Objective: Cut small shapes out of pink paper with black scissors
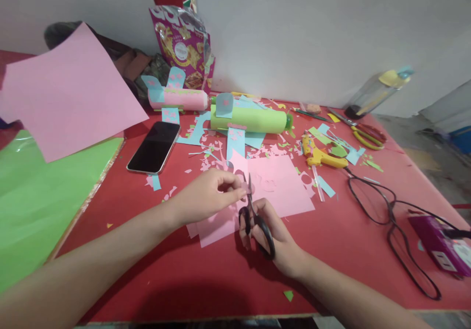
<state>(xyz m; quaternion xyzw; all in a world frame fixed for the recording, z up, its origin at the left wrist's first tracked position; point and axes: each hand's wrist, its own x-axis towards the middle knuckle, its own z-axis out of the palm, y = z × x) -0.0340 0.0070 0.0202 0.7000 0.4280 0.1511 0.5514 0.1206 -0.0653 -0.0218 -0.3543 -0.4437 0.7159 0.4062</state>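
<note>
In my right hand (275,235) are black-handled scissors (263,231), blades apart and pointing away from me. My left hand (211,194) pinches a small piece of pink paper (250,188) with thumb and fingers, right at the blades. The piece's exact shape is hard to make out. Beneath both hands lie pink paper sheets (287,186), one with small curved outlines on it. Just beyond them rests a light green paper-covered tube (250,119) with blue paper tabs, and to its left a similar pink tube (180,99).
A black phone (154,147) lies left of the scraps. On the right are a yellow glue gun (320,154) with a looping cord, red-and-yellow-handled scissors (368,135), a clear bottle (377,93) and a purple power strip (441,245). A snack bag (186,49) and large pink paper (73,93) stand behind.
</note>
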